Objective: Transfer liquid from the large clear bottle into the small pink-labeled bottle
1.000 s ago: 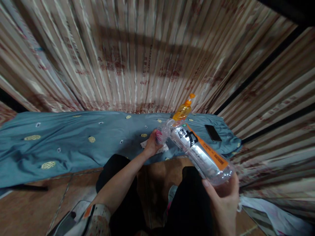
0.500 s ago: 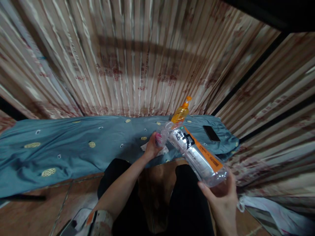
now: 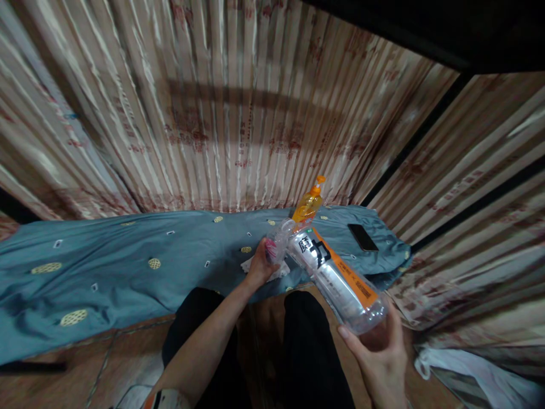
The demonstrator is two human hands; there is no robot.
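A clear plastic bottle [image 3: 336, 278] with an orange and black label lies tilted across the space in front of me. My right hand [image 3: 378, 355] cups its base at the lower right. My left hand [image 3: 260, 264] is closed round the bottle's neck end, where a pink cap shows between the fingers. Under my left hand lies a white cloth [image 3: 251, 265] on the blue sheet.
A blue patterned sheet [image 3: 128, 267] covers a low surface ahead. An orange pump bottle [image 3: 307, 205] and a dark phone [image 3: 363, 237] rest on it at the right. Striped curtains [image 3: 238, 113] hang behind. White fabric [image 3: 460, 375] lies at the lower right.
The view has tilted slightly upward, so everything sits a little lower and left in the picture. Both hands keep their hold on the bottle.
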